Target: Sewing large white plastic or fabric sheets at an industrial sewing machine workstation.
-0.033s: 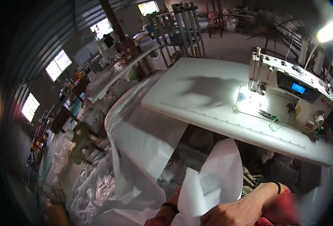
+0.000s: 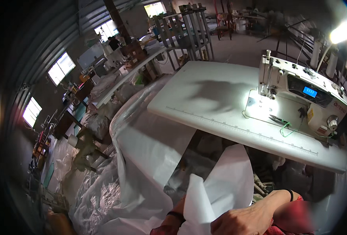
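A white sheet (image 2: 230, 182) of cloth-like material rises in folds over my lap, below the front edge of the sewing table. My right hand (image 2: 244, 220) lies at its lower edge, back upward, with the fingers bent closed on the sheet and their tips out of sight. My left hand (image 2: 181, 205) is mostly behind a raised fold of the sheet; its fingers are hidden, and the wrist with a black band shows. In front stands a white sewing machine (image 2: 303, 84) with a lit blue display. Thread snips (image 2: 277, 118) with a green cord (image 2: 286, 130) rest beside it.
The pale sewing table (image 2: 205, 92) has a ruler scale along its front edge. Another large white sheet (image 2: 150, 149) hangs at its left, with crumpled clear plastic (image 2: 99, 196) beyond. A wooden stool (image 2: 85, 147), a grey rack (image 2: 187, 33) and a bright lamp (image 2: 342, 33) stand around.
The raised fold by my left hand has shifted slightly left and narrowed. My right hand has barely moved, still on the sheet.
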